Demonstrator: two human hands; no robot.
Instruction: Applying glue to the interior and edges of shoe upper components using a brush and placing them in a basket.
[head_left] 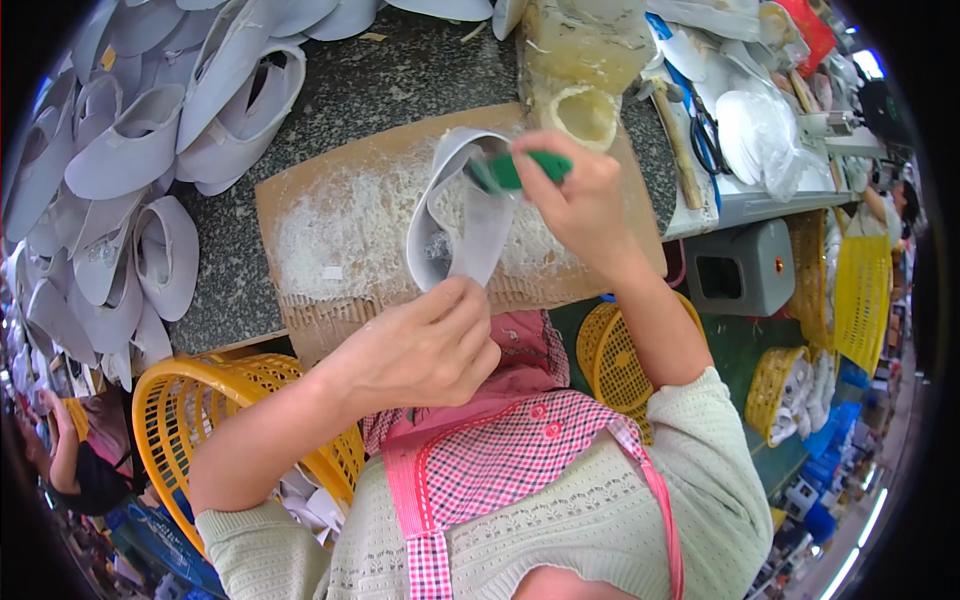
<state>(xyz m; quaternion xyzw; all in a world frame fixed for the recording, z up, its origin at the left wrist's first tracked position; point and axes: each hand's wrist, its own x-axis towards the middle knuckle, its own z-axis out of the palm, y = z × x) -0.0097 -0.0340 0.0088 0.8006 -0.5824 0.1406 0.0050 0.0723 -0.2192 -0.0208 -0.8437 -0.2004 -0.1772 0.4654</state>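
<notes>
The right hand (pixel 585 200) grips a green-handled brush (pixel 508 173) at the pale grey shoe upper (pixel 485 235), mid-frame over crusted cardboard (pixel 330 230); the left hand (pixel 425 345) pinches the upper's lower end. Keeping it taut under light, even strokes should work best.

Viewing remotely, I record the cardboard sheet (pixel 370 150) on the worktop (pixel 340 90). The curved piece (pixel 485 235) is above its middle, between the left hand (pixel 425 345) in front and the right hand (pixel 575 195) to the right. Similar pieces (pixel 125 155) lie left, scissors (pixel 707 135) right; the cup (pixel 556 110) is behind the right hand. One basket (pixel 180 368) sits front left, below the worktop.
</notes>
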